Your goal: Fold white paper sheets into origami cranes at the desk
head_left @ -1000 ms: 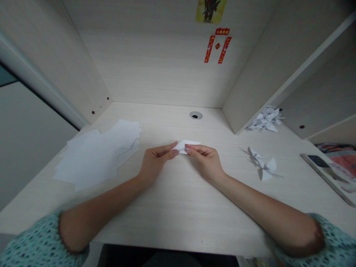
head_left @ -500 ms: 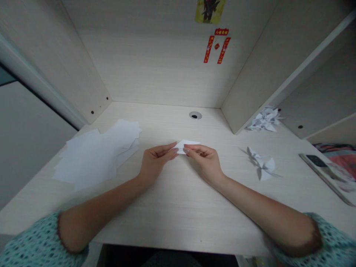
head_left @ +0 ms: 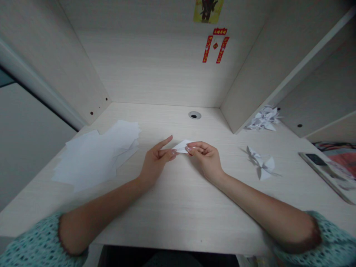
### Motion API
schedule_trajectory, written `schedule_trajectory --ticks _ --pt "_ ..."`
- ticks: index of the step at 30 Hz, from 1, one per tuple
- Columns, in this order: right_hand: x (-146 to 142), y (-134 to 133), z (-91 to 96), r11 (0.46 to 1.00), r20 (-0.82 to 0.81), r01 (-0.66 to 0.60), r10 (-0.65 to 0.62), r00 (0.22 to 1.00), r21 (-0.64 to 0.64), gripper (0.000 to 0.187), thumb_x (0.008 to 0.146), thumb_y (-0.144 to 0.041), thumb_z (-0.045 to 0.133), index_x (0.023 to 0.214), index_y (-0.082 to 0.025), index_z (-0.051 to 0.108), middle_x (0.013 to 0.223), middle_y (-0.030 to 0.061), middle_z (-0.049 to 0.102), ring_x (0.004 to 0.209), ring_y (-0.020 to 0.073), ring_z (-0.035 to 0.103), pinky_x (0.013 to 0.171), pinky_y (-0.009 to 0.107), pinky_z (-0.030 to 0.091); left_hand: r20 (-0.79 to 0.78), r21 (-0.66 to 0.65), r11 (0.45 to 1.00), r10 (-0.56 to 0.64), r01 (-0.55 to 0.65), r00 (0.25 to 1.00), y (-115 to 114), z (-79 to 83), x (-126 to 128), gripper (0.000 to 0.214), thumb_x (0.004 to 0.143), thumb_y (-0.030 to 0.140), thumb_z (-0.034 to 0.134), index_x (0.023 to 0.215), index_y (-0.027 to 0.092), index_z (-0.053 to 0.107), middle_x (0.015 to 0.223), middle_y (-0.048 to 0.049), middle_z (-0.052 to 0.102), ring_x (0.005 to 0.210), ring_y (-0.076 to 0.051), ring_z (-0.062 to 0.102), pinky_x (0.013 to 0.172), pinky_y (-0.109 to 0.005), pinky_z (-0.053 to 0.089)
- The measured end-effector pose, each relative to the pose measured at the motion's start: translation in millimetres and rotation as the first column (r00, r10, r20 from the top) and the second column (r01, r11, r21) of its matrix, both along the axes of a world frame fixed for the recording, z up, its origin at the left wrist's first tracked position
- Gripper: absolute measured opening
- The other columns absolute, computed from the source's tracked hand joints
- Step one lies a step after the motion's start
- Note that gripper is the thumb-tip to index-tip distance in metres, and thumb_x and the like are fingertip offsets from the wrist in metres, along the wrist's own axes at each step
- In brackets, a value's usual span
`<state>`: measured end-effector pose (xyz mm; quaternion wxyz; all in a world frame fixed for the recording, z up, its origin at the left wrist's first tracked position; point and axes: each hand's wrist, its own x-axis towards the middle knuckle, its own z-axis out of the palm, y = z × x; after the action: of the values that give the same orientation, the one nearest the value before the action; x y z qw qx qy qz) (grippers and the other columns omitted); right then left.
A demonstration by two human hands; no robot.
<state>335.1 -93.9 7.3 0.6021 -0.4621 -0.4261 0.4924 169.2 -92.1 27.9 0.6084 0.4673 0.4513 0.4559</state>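
A small folded piece of white paper (head_left: 181, 146) is held just above the desk, between my two hands. My left hand (head_left: 155, 159) pinches its left end between thumb and a finger, with the index finger lifted away. At the right side, my right hand (head_left: 207, 157) grips the paper between thumb and fingertips. Part of the paper is hidden behind the fingers. To the left lies a spread of white paper sheets (head_left: 94, 155). Folded paper cranes (head_left: 261, 163) rest on the desk to the right of my right hand.
A heap of folded white paper (head_left: 264, 118) sits by the upright panel (head_left: 250, 85) at the back right. At the right edge lies a phone (head_left: 325, 174). A round cable hole (head_left: 194, 115) is set into the desk (head_left: 178, 207) near the back wall.
My left index finger has lifted off the paper and points up. The right fingertips have shifted slightly along the paper, and its visible part looks narrower.
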Motion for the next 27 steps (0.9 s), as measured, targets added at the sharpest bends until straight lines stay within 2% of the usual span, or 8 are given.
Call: schedule_trajectory --ticks 1,3,6,8,12,18,27 --pt "0.0 0.0 0.1 1.000 0.005 0.013 -0.013 1.000 0.011 0.020 0.061 -0.032 0.078 0.075 -0.019 0.071 0.065 0.0016 0.071 0.058 0.0126 0.062 0.060 0.025 0.049 -0.016 0.006 1.000 -0.012 0.012 1.000 -0.2 0.1 -0.4 0.071 0.069 0.032 0.074 0.133 0.023 0.046 0.080 0.0014 0.074 0.081 -0.014 0.067 0.086 -0.029 0.050" --pt "-0.8 -0.7 0.0 0.999 0.009 0.034 -0.034 0.999 0.029 0.018 0.062 -0.032 0.077 0.074 -0.019 0.071 0.066 0.0020 0.072 0.059 0.0130 0.063 0.060 0.026 0.049 -0.068 0.008 0.999 -0.053 0.053 0.996 -0.4 -0.7 -0.7 0.066 0.067 0.033 0.075 0.128 0.021 0.053 0.086 -0.0018 0.074 0.084 -0.016 0.067 0.083 -0.028 0.050" --pt "-3.4 -2.9 -0.6 0.998 0.021 0.040 -0.041 0.999 0.047 0.018 0.063 -0.032 0.077 0.073 -0.019 0.071 0.068 0.0029 0.072 0.061 0.0140 0.063 0.060 0.027 0.050 -0.136 0.002 0.994 -0.110 0.112 0.985 -0.2 -3.8 0.6 0.039 0.066 0.037 0.074 0.099 0.016 0.070 0.087 -0.0051 0.074 0.083 -0.018 0.067 0.078 -0.027 0.050" --pt "-5.0 -4.8 -1.3 0.998 0.042 0.033 -0.035 0.998 0.056 0.017 0.063 -0.032 0.077 0.073 -0.019 0.071 0.069 0.0032 0.072 0.061 0.0143 0.064 0.061 0.027 0.051 -0.143 -0.017 0.994 -0.112 0.111 0.983 0.4 -5.5 2.0 0.032 0.067 0.039 0.074 0.088 0.015 0.073 0.085 -0.0050 0.074 0.081 -0.018 0.067 0.077 -0.027 0.051" --pt "-6.1 -7.1 -3.2 0.998 0.080 0.005 -0.010 0.997 0.058 0.016 0.064 -0.031 0.076 0.073 -0.019 0.072 0.074 0.0037 0.073 0.065 0.0152 0.066 0.065 0.028 0.052 -0.117 -0.064 0.996 -0.076 0.069 0.990 1.8 -5.8 4.0 0.030 0.065 0.039 0.075 0.084 0.015 0.073 0.081 -0.0046 0.074 0.079 -0.017 0.068 0.079 -0.027 0.052" --pt "-5.3 -7.3 -4.9 0.997 0.005 -0.061 0.061 0.998 0.048 0.014 0.066 -0.028 0.077 0.076 -0.020 0.072 0.073 0.0026 0.074 0.065 0.0148 0.066 0.067 0.028 0.051 -0.061 -0.065 0.996 -0.072 0.068 0.996 2.6 -6.7 2.9 0.027 0.064 0.036 0.076 0.082 0.016 0.073 0.081 -0.0039 0.074 0.077 -0.016 0.069 0.078 -0.026 0.053" --pt "-4.1 -5.0 -0.3 0.998 -0.026 -0.056 0.055 0.998 -0.036 0.021 0.062 -0.032 0.079 0.077 -0.019 0.073 0.068 0.0026 0.072 0.061 0.0138 0.063 0.062 0.027 0.049 0.041 -0.140 0.986 -0.085 0.090 0.996 0.0 -7.7 2.8 0.030 0.067 0.036 0.075 0.087 0.014 0.073 0.084 -0.0071 0.074 0.082 -0.019 0.069 0.083 -0.031 0.053"
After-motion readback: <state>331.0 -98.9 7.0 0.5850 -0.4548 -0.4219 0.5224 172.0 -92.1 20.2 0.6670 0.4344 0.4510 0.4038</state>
